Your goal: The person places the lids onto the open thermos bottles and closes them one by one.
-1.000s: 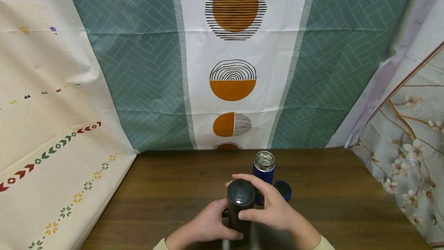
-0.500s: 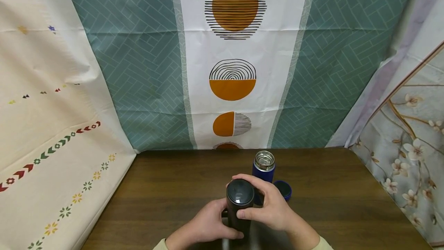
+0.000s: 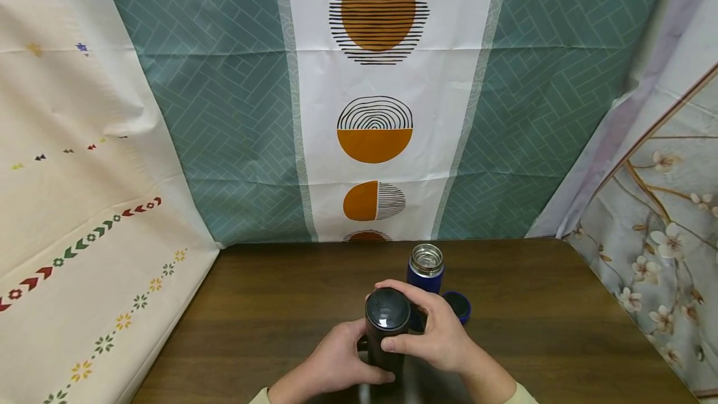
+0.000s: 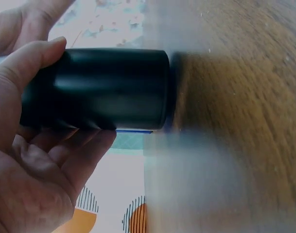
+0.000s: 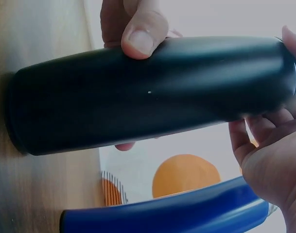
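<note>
A tall black thermos flask [image 3: 382,354] stands upright on the table in front of the person, its glossy round lid [image 3: 388,309] facing up. My left hand [image 3: 343,359] grips the lower body from the left side. Around the top, just at the lid, curl the fingers and thumb of my right hand [image 3: 440,336]. In the right wrist view the flask [image 5: 152,92] spans the picture, with the left hand's thumb [image 5: 140,41] across its side. The left wrist view shows the flask's base [image 4: 138,90] close against the wood.
Behind the right hand stands a blue thermos flask [image 3: 425,276] with its steel mouth uncovered. Its blue-rimmed cap [image 3: 457,306] lies beside it. The brown wooden table [image 3: 269,304] ends at hanging patterned cloths [image 3: 247,142] at the back and sides.
</note>
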The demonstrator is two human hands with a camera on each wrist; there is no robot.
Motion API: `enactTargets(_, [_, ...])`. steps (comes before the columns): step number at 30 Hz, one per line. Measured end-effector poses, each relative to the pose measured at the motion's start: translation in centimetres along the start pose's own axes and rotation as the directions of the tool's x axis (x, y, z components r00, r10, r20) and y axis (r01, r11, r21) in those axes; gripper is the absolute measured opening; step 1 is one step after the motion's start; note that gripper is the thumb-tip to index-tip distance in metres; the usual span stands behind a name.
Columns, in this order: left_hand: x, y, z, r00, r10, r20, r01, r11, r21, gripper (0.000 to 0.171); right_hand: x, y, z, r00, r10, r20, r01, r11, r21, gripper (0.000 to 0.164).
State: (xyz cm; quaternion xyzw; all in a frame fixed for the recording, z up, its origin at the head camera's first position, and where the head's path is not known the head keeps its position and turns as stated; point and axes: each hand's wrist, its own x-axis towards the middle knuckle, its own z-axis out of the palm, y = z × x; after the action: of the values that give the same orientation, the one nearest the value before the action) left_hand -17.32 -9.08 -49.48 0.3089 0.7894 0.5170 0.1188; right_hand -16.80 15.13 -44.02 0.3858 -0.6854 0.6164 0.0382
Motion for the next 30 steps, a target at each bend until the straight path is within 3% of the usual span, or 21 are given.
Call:
enactTargets(14, [0.2,0.3,0.4,0.997,-0.048,-0.060,0.049,0.999,0.017,0.060,-0.1,0.0,0.4,0.997,0.054,-0.061,-0.056,0.998,-0.026,0.072])
enactTargets(30, [0.3,0.6,0.9,0.986,-0.077,-0.150,0.092,0.992,0.092,0.061,0.0,0.0,1.1,0.986,0.040,-0.164,-0.061,0.990,-0.127,0.072])
